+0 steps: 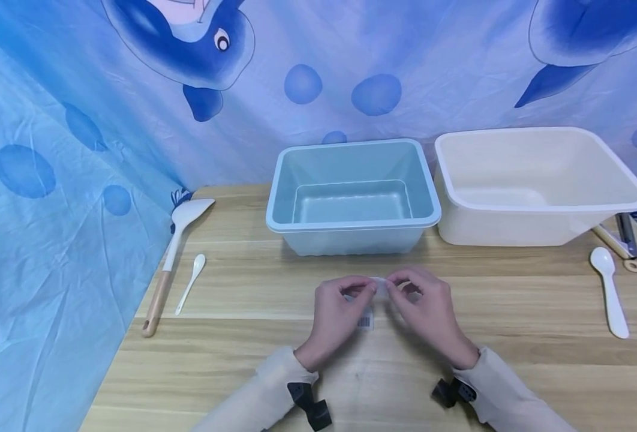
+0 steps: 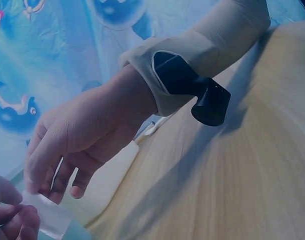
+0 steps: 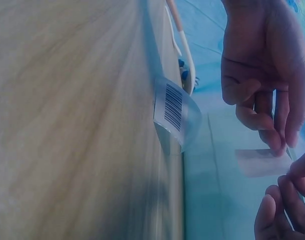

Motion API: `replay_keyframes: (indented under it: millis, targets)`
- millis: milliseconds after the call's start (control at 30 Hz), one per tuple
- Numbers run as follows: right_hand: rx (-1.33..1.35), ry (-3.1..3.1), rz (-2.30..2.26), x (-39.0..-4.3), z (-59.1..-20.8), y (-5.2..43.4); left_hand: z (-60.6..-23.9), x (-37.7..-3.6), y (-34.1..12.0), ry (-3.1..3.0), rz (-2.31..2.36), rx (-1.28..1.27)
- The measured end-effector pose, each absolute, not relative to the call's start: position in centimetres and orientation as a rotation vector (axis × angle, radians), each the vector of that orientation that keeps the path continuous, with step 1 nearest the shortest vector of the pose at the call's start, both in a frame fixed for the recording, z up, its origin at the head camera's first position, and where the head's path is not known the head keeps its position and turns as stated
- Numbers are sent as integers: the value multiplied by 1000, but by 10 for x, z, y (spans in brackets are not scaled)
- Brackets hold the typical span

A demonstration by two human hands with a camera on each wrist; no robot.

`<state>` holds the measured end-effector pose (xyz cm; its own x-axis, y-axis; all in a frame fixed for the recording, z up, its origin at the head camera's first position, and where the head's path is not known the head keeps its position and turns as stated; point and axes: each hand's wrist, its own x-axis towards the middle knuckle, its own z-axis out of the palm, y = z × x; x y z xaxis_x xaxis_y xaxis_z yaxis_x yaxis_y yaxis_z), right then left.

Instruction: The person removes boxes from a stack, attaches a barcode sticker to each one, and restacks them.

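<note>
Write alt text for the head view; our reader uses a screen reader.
Two hands pinch a clear wrapper above a wooden table. Behind stand a blue tub and a white tub, with spoons at both sides.

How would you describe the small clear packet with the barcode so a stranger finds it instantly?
Start at the blue tub on the wooden table. Just in front, two hands meet; beneath them hangs the clear packet. Unlike the white spoons to either side, it is transparent and carries a black barcode.
</note>
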<state>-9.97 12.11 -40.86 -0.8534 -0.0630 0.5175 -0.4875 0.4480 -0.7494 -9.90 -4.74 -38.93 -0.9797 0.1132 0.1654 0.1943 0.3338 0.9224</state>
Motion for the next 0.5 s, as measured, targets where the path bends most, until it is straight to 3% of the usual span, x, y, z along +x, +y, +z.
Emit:
replay_keyframes:
  millis: [500]
  targets:
    - [706, -2268, 1212, -97, -409, 116, -395, -99, -52, -2409, -2013, -172]
